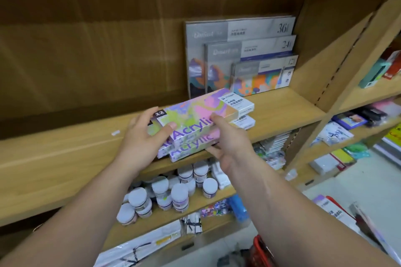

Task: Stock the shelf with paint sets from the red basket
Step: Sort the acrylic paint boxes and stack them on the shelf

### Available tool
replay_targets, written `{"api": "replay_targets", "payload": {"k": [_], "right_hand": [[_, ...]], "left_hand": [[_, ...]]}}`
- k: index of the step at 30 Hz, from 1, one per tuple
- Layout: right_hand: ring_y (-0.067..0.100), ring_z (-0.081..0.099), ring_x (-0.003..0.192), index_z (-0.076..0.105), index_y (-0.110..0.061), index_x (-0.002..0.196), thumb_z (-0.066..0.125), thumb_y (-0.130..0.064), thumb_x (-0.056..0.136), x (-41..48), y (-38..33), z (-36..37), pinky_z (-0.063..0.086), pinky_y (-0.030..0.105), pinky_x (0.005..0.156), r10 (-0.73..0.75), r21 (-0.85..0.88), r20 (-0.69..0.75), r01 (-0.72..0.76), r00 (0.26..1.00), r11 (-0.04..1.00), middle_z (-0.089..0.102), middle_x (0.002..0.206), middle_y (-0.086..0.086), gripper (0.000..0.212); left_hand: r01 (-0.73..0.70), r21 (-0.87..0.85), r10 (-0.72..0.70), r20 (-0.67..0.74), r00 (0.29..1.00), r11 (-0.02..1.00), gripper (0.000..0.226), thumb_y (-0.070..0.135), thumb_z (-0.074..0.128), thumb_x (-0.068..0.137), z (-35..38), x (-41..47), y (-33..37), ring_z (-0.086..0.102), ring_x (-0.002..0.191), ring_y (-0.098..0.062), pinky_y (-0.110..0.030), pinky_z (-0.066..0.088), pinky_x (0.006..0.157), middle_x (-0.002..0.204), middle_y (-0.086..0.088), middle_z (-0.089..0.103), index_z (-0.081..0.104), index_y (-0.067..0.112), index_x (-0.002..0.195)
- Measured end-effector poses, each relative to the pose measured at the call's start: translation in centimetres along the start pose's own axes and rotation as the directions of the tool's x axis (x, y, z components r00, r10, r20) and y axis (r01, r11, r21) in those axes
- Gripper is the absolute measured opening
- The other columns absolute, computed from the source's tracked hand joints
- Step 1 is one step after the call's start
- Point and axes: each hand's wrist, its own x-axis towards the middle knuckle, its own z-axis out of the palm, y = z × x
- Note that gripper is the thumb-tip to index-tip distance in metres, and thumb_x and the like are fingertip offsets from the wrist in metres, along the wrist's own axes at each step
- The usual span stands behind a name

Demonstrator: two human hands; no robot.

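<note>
Several stacked paint sets [195, 115] on shelf [282, 110], left hand [141, 136], right hand [230, 143], both hands gripping them

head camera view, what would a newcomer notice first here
The bright pink and green paint boxes, stacked at the front edge of the wooden shelf, stand out first, with the left hand gripping their left end and the right hand pinching the front. Behind them three grey paint sets stand in the back right corner, and white-lidded jars crowd the shelf below.
</note>
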Motion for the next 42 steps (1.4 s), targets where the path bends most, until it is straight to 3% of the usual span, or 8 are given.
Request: {"api": "replay_targets", "payload": {"k": [5,12,18,22,27,30,36,42], "right_hand": [[0.027,0.075,0.087,0.062,-0.017,0.112,0.072,-0.047,0.093,-0.5,-1.8,-2.9,0.063,0.038,0.067,0.04,-0.386,0.138,0.016,0.99,0.922,0.077,0.103,0.014,0.037],[0.024,0.072,0.104,0.07,-0.015,0.114,0.07,-0.04,0.096,-0.1,-2.1,-9.2,0.062,0.045,0.089,-0.13,-0.464,0.153,0.187,0.98,0.866,0.075,0.113,0.007,0.03],[0.017,0.067,0.094,0.066,-0.019,0.122,0.072,-0.042,0.094,1.5,-1.0,-19.1,0.054,0.038,0.081,-0.147,-0.494,0.042,0.149,0.988,0.856,0.07,0.11,0.003,0.036],[0.014,0.062,0.083,0.067,-0.016,0.115,0.074,-0.042,0.093,3.0,1.2,-29.1,0.046,0.026,0.068,-0.093,-0.576,-0.064,0.039,0.994,0.816,0.068,0.102,0.002,0.035],[0.019,0.059,0.084,0.065,-0.016,0.121,0.073,-0.043,0.092,4.5,5.0,-42.4,0.04,0.027,0.065,0.046,-0.701,-0.205,-0.18,0.978,0.691,0.068,0.105,0.004,0.04],[0.021,0.06,0.092,0.062,-0.017,0.128,0.071,-0.044,0.093,4.7,7.4,-48.0,0.041,0.028,0.073,0.14,-0.733,-0.274,-0.301,0.952,0.61,0.066,0.107,0.005,0.045],[0.028,0.065,0.111,0.066,-0.009,0.123,0.071,-0.047,0.091,3.5,13.0,-54.3,0.049,0.033,0.085,0.31,-0.637,-0.38,-0.49,0.871,0.595,0.069,0.123,0.01,0.051],[0.028,0.069,0.1,0.066,-0.011,0.106,0.075,-0.054,0.081,2.1,16.0,-55.0,0.055,0.045,0.095,0.325,-0.48,-0.365,-0.476,0.872,0.737,0.072,0.106,0.011,0.051]], "left_hand": [[-0.002,0.115,0.004,-0.022,1.0,0.993,0.066,0.056,0.067,0.091,-0.2,1.8,-1.4,0.043,0.139,-0.023,-0.04,0.036,0.112,0.149,0.001,0.043,0.044,0.041,0.151],[0.008,0.417,0.069,-0.171,0.983,0.909,0.081,0.072,0.052,0.072,0.4,0.9,0.3,0.032,0.143,-0.035,-0.049,0.03,0.118,0.163,-0.001,0.036,0.049,0.041,0.147],[-0.409,0.48,0.558,-0.218,0.801,0.776,0.056,0.05,0.065,0.082,7.1,-2.8,5.4,0.048,0.128,-0.042,-0.044,0.033,0.108,0.138,-0.016,0.057,0.069,0.014,0.125],[-0.584,0.429,0.663,-0.05,0.747,0.689,0.048,0.046,0.069,0.084,16.9,-7.5,8.0,0.052,0.121,-0.041,-0.041,0.033,0.106,0.128,-0.014,0.062,0.072,0.012,0.118],[-0.462,0.418,0.292,0.41,0.864,0.782,0.061,0.059,0.06,0.078,31.9,-11.9,4.4,0.054,0.112,-0.033,-0.038,0.038,0.095,0.121,-0.005,0.064,0.068,0.018,0.123],[-0.281,0.48,-0.084,0.607,0.79,0.831,0.083,0.072,0.06,0.074,38.4,-13.3,0.4,0.052,0.13,-0.029,-0.039,0.044,0.106,0.14,-0.004,0.058,0.056,0.023,0.14],[-0.152,0.532,-0.342,0.711,0.614,0.833,0.091,0.064,0.064,0.091,45.1,-15.9,-3.8,0.037,0.149,-0.028,-0.039,0.033,0.118,0.166,-0.008,0.032,0.031,0.017,0.161],[-0.065,0.53,-0.395,0.703,0.591,0.846,0.088,0.055,0.071,0.09,47.9,-16.8,-5.9,0.038,0.147,-0.03,-0.04,0.037,0.116,0.165,-0.006,0.034,0.029,0.023,0.161]]}}
